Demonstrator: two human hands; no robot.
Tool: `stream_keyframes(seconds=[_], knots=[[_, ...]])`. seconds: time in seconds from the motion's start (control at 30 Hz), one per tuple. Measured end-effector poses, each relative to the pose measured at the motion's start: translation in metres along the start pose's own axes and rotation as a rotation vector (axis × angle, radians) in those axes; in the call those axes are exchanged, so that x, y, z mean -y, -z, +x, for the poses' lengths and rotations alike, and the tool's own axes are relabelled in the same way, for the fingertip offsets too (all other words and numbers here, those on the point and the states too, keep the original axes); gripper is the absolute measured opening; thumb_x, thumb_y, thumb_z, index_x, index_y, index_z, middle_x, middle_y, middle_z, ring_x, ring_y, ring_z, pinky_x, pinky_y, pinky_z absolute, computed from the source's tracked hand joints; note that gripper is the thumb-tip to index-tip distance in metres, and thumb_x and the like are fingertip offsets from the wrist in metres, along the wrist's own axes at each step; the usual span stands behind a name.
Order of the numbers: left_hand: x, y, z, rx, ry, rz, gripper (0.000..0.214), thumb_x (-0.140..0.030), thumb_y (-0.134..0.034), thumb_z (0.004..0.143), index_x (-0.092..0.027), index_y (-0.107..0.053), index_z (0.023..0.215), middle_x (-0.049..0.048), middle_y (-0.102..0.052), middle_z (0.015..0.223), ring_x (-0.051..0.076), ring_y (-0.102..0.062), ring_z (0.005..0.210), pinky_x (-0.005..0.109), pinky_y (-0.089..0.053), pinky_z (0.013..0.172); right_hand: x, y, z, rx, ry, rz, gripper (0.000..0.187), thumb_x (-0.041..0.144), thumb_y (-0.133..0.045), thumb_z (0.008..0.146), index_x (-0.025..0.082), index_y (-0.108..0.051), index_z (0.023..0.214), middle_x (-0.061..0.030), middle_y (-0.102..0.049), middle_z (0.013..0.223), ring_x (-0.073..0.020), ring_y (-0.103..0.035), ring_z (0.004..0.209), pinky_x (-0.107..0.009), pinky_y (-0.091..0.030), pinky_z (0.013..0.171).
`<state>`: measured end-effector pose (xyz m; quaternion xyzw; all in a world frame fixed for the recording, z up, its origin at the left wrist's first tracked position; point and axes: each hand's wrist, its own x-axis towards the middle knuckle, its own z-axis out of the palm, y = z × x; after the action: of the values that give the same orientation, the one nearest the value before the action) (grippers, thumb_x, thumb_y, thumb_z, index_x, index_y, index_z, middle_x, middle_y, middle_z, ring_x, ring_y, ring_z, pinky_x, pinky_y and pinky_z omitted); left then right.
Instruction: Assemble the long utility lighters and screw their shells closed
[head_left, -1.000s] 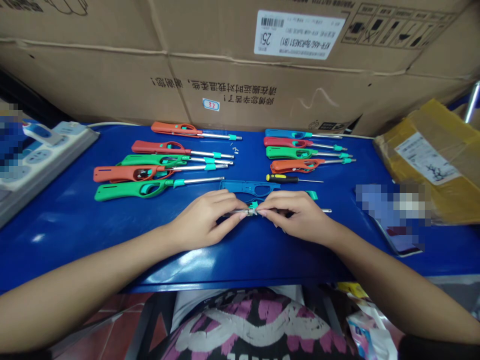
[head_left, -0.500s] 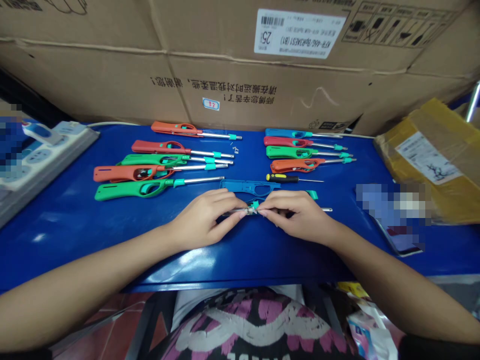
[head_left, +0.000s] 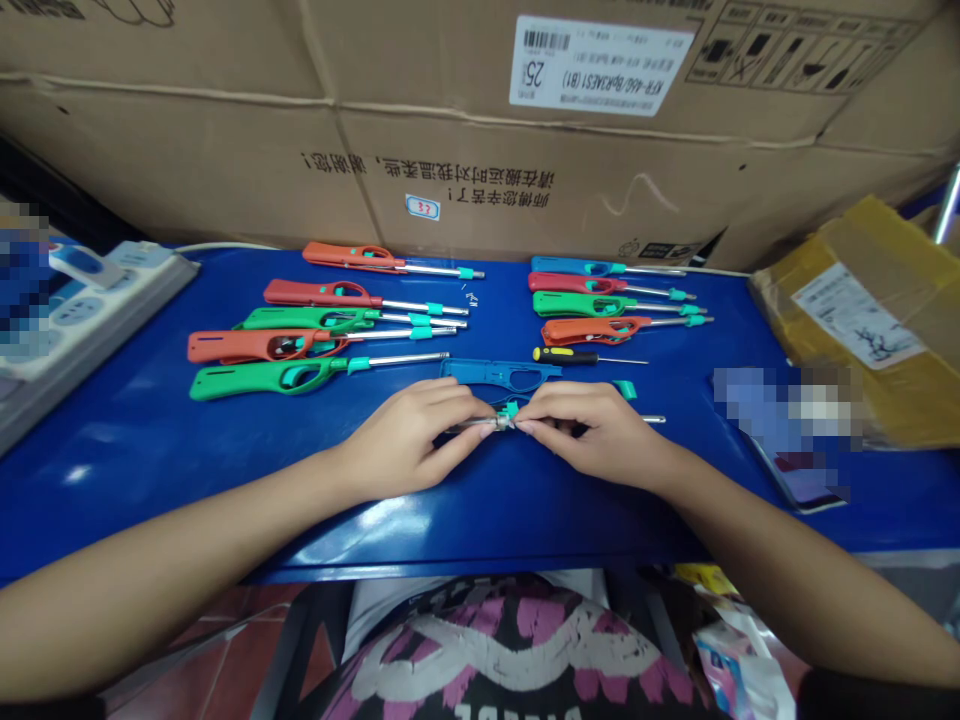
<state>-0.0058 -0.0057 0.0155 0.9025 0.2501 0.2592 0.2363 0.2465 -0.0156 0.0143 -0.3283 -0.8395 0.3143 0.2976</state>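
My left hand [head_left: 420,435] is closed, pinching a small lighter part [head_left: 501,421] that looks clear and metallic with a teal-green piece on it. From the other side, the fingertips of my right hand [head_left: 592,430] pinch at the same part's right end; what exactly they grip is too small to make out. Just beyond my hands lies an opened blue lighter shell half [head_left: 491,374]. To the right of my right hand rest a teal-green clip [head_left: 625,390] and the end of a metal tube [head_left: 656,419], the rest of which is hidden by the hand.
Gas lighters in orange, red and green [head_left: 259,346] lie at left, more [head_left: 592,304] at right. Small screws [head_left: 472,299] sit between them. A yellow-black screwdriver [head_left: 566,356], a phone [head_left: 787,440], a taped carton [head_left: 862,330] and a power strip [head_left: 97,310] surround them. A large cardboard box [head_left: 450,130] stands behind.
Both hands stay in almost the same place around the small part. Only slight finger movement shows; the things on the table have not moved.
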Motion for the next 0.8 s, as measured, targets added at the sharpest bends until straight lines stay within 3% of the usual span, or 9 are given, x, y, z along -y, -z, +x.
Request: stream_keyframes(seconds=[0.8], knots=[[0.0008, -0.0034, -0.0021, 0.060, 0.013, -0.054, 0.023, -0.023, -0.051, 0.103, -0.012, -0.069, 0.112, 0.0075, -0.071, 0.095, 0.018, -0.062, 0.086, 0.034, -0.048, 0.082, -0.0019, -0.0010, -0.0013, 0.049, 0.081, -0.056, 0.015, 0.016, -0.058, 0.098, 0.016, -0.073, 0.099, -0.0069, -0.074, 0.092, -0.0151, -0.068, 0.083, -0.028, -0.055, 0.075]])
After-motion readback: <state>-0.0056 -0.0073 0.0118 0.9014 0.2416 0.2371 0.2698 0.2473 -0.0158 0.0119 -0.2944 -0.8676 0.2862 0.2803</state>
